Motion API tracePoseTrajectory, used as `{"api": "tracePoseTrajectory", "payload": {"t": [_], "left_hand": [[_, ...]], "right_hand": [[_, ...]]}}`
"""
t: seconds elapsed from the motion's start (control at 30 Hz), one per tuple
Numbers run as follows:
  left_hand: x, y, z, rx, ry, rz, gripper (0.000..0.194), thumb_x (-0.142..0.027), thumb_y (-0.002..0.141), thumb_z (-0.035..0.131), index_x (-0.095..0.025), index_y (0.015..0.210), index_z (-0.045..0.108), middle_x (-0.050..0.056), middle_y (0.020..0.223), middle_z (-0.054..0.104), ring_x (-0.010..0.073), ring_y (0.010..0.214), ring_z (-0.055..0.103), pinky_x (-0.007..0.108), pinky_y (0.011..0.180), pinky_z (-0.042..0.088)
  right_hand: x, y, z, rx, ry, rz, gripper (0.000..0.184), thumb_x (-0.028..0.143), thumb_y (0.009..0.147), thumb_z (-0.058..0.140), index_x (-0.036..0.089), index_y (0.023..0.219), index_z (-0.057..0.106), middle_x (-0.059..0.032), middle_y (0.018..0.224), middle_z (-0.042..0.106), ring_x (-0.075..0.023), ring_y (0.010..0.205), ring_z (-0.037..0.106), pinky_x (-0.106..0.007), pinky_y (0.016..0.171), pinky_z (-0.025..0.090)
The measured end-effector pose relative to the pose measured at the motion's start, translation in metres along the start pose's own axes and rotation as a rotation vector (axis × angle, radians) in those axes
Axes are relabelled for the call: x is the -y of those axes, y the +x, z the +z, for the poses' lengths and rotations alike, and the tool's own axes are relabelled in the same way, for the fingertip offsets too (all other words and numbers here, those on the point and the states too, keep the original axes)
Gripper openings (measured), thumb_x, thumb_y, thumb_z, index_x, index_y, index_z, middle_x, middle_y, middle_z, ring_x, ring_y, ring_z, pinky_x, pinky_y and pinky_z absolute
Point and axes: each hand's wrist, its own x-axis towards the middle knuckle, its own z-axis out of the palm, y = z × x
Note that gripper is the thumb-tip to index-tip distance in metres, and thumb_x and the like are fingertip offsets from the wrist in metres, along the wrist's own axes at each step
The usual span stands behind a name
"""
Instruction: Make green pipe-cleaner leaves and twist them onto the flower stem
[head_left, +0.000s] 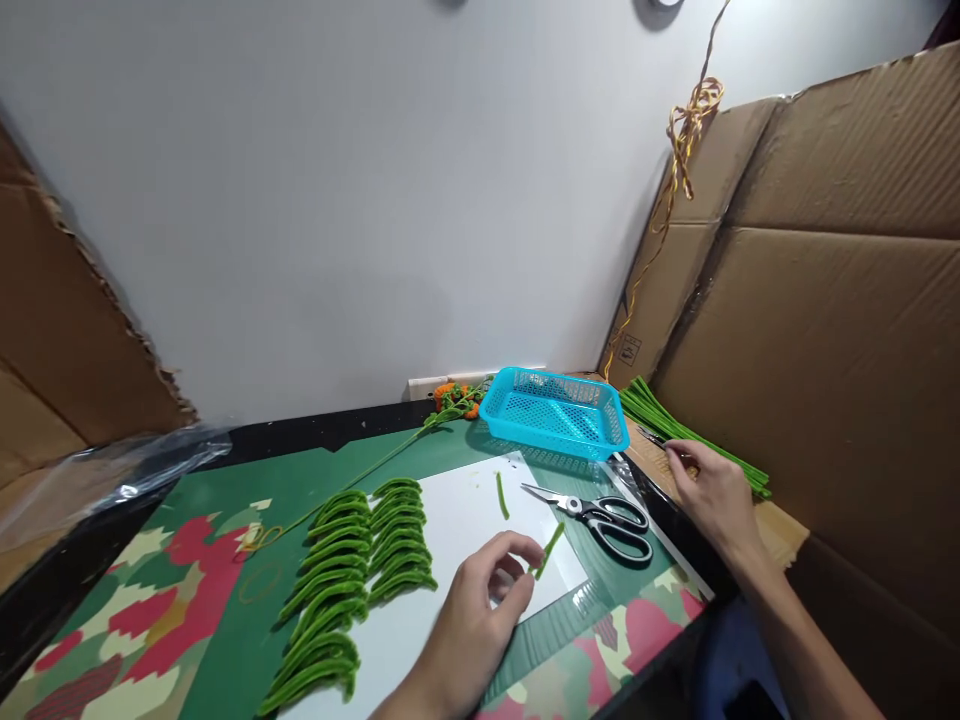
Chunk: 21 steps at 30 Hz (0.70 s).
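Observation:
My left hand [491, 610] is over the white paper [457, 510], thumb and forefinger closed on a short green pipe cleaner [553, 545]. Another short green pipe cleaner [502, 495] lies apart on the paper. At the table's right edge, my right hand [709, 490] closes on a small tool with a dark, pointed metal tip [651, 436]; most of it is hidden by the fingers. Black-and-grey scissors [600, 515] lie between the hands, blades parted slightly. On the left, two columns of bent green pipe-cleaner pieces [330, 570] rest on the paper and mat.
A blue plastic basket [551, 440] stands at the back. Beside it lies an orange fuzzy flower [450, 395] on a long green stem. A bundle of long green pipe cleaners [690, 440] lies behind my right hand. Cardboard [832, 300] walls the right side; a cord [682, 140] hangs there.

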Motion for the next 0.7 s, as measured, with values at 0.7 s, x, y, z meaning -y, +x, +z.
{"api": "tracePoseTrajectory", "payload": {"t": [0.7], "left_hand": [[0.005, -0.009, 0.009, 0.008, 0.033, -0.049, 0.021, -0.018, 0.087, 0.055, -0.016, 0.087, 0.075, 0.001, 0.076, 0.068, 0.0161, 0.071, 0.061, 0.027, 0.064, 0.039]], "right_hand": [[-0.055, 0.060, 0.009, 0.402, -0.394, 0.110, 0.021, 0.019, 0.086, 0.059, 0.020, 0.074, 0.076, -0.0160, 0.078, 0.074, -0.0294, 0.064, 0.067, -0.035, 0.053, 0.034]]}}
